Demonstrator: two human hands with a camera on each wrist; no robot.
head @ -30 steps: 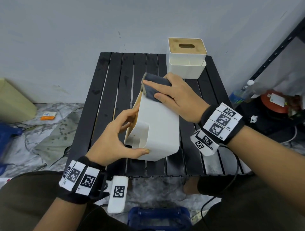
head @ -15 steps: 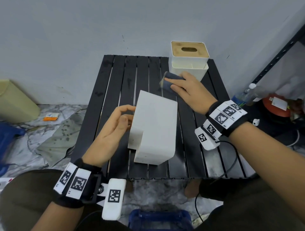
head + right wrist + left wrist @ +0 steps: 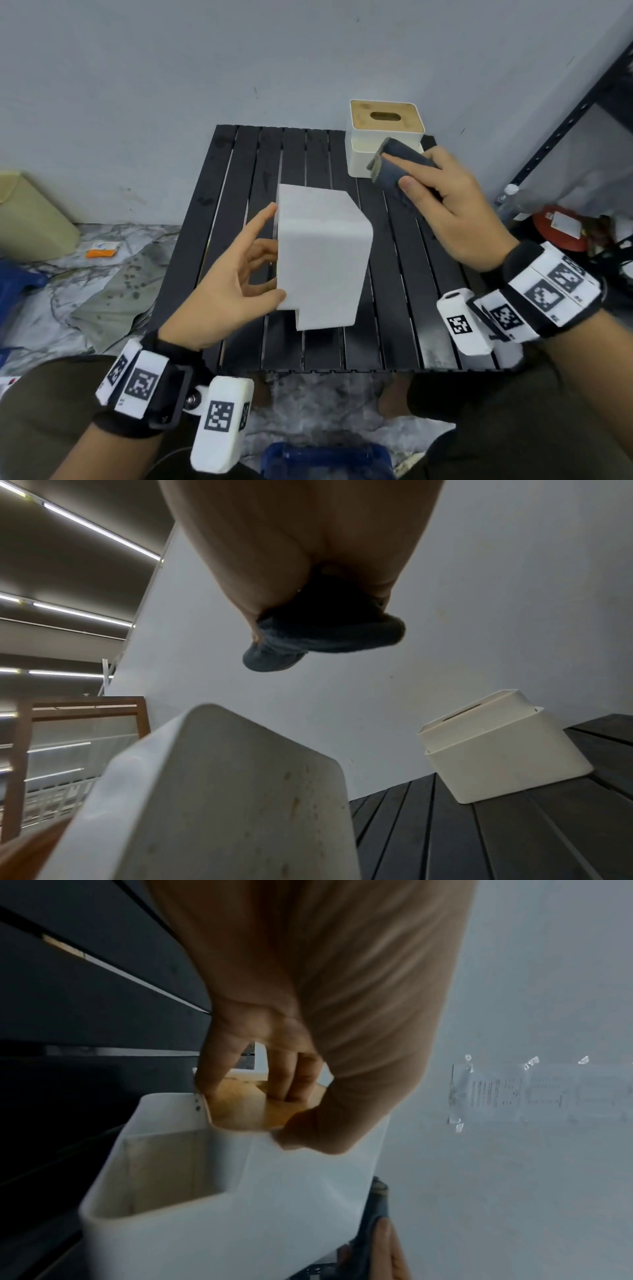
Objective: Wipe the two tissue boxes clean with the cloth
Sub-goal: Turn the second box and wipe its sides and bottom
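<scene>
A white tissue box (image 3: 322, 260) lies on its side in the middle of the black slatted table (image 3: 239, 192), wooden lid facing left. My left hand (image 3: 270, 253) holds its left side: the left wrist view shows the fingers (image 3: 291, 1080) on the wooden lid and the thumb on the white tissue box (image 3: 240, 1204). My right hand (image 3: 400, 173) grips a folded dark blue cloth (image 3: 404, 154) in the air, clear of that box. It hovers just in front of the second tissue box (image 3: 383, 137), which stands upright at the back right. In the right wrist view the cloth (image 3: 325, 631) hangs above both boxes.
A grey wall stands right behind the table. A black metal shelf frame (image 3: 561, 130) rises to the right, with a bottle (image 3: 510, 195) and a red object (image 3: 558, 229) at its foot. A blue crate (image 3: 325, 459) lies near my knees. Litter covers the floor at left.
The near box was set down from its tilt onto the table. My right hand lifted the cloth off it and moved back right toward the second box. My left hand loosened, then took hold again.
</scene>
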